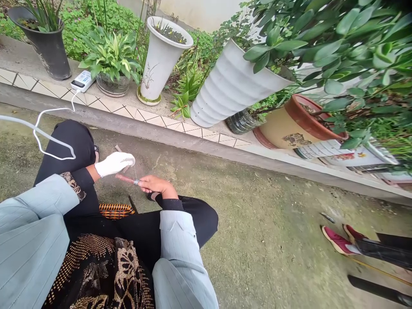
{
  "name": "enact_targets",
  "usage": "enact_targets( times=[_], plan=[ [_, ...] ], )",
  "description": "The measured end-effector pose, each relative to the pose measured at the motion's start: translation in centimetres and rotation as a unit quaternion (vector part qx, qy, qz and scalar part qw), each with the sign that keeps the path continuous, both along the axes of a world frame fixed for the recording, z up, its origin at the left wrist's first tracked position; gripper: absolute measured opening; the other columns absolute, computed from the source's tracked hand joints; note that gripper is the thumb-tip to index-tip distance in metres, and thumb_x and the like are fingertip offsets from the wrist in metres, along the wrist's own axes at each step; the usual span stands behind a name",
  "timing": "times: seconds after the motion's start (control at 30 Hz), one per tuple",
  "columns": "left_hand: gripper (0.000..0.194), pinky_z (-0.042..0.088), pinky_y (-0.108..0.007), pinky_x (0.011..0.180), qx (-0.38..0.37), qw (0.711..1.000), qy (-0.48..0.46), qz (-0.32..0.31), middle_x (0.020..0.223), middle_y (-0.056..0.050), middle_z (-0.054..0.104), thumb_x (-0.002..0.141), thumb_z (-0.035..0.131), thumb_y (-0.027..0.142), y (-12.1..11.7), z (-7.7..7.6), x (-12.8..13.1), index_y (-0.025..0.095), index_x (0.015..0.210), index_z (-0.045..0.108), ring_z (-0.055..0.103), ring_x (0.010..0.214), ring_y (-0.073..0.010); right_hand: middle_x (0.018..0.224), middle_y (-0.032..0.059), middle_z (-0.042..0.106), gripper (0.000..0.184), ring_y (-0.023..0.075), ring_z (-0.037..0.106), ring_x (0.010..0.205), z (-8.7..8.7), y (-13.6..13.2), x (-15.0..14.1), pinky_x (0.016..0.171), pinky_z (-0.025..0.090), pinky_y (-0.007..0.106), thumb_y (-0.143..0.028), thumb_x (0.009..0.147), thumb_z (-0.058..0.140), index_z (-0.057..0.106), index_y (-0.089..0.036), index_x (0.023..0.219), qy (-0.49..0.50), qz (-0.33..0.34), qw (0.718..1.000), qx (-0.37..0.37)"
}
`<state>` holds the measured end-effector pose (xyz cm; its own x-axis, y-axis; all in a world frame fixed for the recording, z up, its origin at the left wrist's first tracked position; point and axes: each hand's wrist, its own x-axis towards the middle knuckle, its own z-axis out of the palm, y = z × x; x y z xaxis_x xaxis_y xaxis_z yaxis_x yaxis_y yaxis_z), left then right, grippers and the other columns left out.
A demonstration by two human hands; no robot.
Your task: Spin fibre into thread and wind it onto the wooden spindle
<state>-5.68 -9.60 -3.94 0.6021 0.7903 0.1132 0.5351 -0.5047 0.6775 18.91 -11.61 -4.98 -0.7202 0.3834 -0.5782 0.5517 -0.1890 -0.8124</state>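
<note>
My left hand [115, 165], in a white glove, is closed with its fingertips pinched on a thin strand [135, 170], thread or wire, I cannot tell which. That strand runs down to a greyish winding [136, 182] around a slim reddish-brown stick [125, 178]. My bare right hand [156, 184] grips the stick at its right end, with the fingers wrapped round it beside the winding. Thin flat brown pieces [117, 148] show behind the glove, partly hidden by it. Both hands are in front of my knees, above the ground.
Below my hands lies an orange-and-black woven item [116, 211]. A tiled ledge [144, 118] carries potted plants, including a white pot [164, 60] and a ribbed pot [231, 86]. A white power bank [83, 81] trails a cable [48, 110]. At right are another person's red shoes [337, 240].
</note>
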Motion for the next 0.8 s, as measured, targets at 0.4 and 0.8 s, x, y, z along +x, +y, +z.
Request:
enact_targets(
  times=[0.4, 0.8],
  plan=[
    [0.032, 0.041, -0.021, 0.063, -0.138, 0.983, 0.046, -0.113, 0.071, 0.0, 0.065, 0.09, 0.04, 0.031, -0.8, -3.2, 1.9, 0.016, 0.073, 0.062, 0.056, 0.063, -0.0121, 0.064, -0.0041, 0.053, 0.024, 0.0074, 0.047, 0.056, 1.4, 0.0, 0.2, 0.056, 0.038, 0.021, -0.039, 0.076, 0.061, 0.056, -0.016, 0.076, 0.043, -0.17, 0.983, 0.053],
    [0.031, 0.038, -0.022, 0.065, -0.06, 0.98, 0.1, -0.161, 0.077, -0.002, 0.066, 0.091, 0.041, 0.035, -0.2, -1.8, 1.5, 0.017, 0.078, 0.063, 0.055, 0.069, -0.0137, 0.058, -0.0014, 0.056, 0.01, 0.0112, 0.051, 0.056, -0.1, -0.1, -0.9, 0.056, 0.036, 0.023, -0.018, 0.074, 0.063, 0.059, -0.017, 0.065, -0.19, 0.064, 0.977, 0.075]
  ],
)
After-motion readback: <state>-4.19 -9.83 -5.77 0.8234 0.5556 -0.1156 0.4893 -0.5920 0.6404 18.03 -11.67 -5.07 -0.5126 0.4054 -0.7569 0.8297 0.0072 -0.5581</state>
